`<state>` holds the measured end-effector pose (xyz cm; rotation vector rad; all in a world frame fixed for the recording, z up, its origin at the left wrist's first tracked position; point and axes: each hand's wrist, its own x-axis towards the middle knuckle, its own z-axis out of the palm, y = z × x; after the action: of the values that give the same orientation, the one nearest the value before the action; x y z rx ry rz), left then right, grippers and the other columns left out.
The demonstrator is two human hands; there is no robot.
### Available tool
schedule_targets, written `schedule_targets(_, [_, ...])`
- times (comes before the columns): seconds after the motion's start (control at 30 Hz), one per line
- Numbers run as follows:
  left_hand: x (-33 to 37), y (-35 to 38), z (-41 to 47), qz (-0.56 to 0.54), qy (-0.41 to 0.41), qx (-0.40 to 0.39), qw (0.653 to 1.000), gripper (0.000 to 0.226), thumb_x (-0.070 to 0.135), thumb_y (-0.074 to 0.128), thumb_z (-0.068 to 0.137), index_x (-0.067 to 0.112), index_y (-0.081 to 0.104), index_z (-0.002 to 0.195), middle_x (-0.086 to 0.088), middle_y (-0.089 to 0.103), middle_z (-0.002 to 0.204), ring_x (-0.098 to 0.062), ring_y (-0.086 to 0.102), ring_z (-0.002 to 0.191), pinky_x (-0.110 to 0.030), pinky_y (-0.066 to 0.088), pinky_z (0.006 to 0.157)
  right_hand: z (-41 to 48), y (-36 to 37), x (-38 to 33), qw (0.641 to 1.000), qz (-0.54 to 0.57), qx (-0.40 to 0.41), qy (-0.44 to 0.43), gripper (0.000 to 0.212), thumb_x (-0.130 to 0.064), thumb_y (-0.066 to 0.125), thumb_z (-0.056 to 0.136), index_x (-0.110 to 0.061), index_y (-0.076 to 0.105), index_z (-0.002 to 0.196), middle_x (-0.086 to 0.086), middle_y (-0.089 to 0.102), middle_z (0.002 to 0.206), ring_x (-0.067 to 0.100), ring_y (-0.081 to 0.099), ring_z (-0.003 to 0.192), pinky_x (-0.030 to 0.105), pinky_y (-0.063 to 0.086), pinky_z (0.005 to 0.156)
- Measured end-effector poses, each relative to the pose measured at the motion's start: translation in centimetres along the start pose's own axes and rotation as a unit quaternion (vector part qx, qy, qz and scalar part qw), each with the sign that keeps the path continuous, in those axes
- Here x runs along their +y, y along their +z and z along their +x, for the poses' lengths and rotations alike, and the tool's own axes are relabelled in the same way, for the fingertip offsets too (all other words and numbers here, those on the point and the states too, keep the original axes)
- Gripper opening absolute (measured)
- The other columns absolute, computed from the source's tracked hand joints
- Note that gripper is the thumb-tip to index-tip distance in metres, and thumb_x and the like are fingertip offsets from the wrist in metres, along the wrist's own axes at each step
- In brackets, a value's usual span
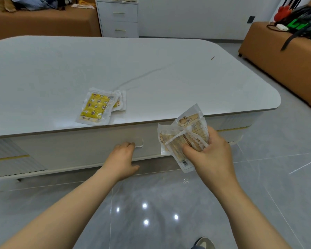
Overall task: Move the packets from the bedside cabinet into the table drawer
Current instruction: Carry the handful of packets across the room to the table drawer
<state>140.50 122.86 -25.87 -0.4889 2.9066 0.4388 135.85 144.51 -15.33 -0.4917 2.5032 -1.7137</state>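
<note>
Packets (pixel 185 139) sit bunched in the right hand (pixel 210 155), fingers (pixel 188 150) clenched round them, before the shut drawer (pixel 79 150). Left hand (pixel 122 159) fingers curl on the drawer handle (pixel 140 143). More packets (pixel 97 108) lie on the tabletop (pixel 151 69).

The flat clear-plastic packet (pixel 95 107) shows yellow foil patterned with brown-and-white figures. The glossy white stone tabletop (pixel 61 69) has a faint grey vein. The bunched crinkled clear packets (pixel 184 135) carry tan and white print. The slim drawer handle (pixel 139 143) is cream. The small white bedside cabinet (pixel 118 18) has gold pulls.
</note>
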Motion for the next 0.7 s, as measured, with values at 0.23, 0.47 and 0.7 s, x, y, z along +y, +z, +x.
schedule_targets(0.23, [-0.2, 0.2, 0.2, -0.035, -0.006, 0.002, 0.999, 0.065, 0.038, 0.067, 0.078, 0.008, 0.045, 0.131, -0.009, 0.045, 0.133, -0.027, 0.045, 0.121, -0.033, 0.041, 0.1, 0.0, 0.0, 0.1, 1.0, -0.015, 0.006, 0.01, 0.029, -0.008, 0.069, 0.074, -0.028, 0.066, 0.095, -0.014, 0.07, 0.081, 0.0, 0.066, 0.076, 0.023, 0.057, 0.066])
schedule_targets(0.47, [-0.3, 0.1, -2.3, -0.037, 0.026, -0.03, 0.999, 0.065, 0.04, 0.065, 0.08, 0.014, 0.043, 0.135, -0.004, 0.044, 0.133, -0.022, 0.046, 0.122, -0.03, 0.04, 0.102, -0.5, -0.4, -0.6, 1.0, 0.0, -0.01, -0.004, 0.033, -0.007, 0.069, 0.075, -0.035, 0.063, 0.091, -0.021, 0.07, 0.084, -0.003, 0.066, 0.079, 0.016, 0.057, 0.065])
schedule_targets(0.7, [-0.1, -5.1, -3.9, -0.018, 0.082, 0.211, 0.974, 0.04, 0.036, 0.065, 0.082, 0.016, 0.06, 0.116, 0.0, 0.06, 0.11, -0.022, 0.054, 0.105, -0.032, 0.043, 0.089, -0.5, -0.6, -1.1, 1.0, 0.011, 0.004, -0.007, 0.032, -0.009, 0.071, 0.075, -0.034, 0.063, 0.093, -0.018, 0.07, 0.084, -0.001, 0.066, 0.079, 0.024, 0.056, 0.069])
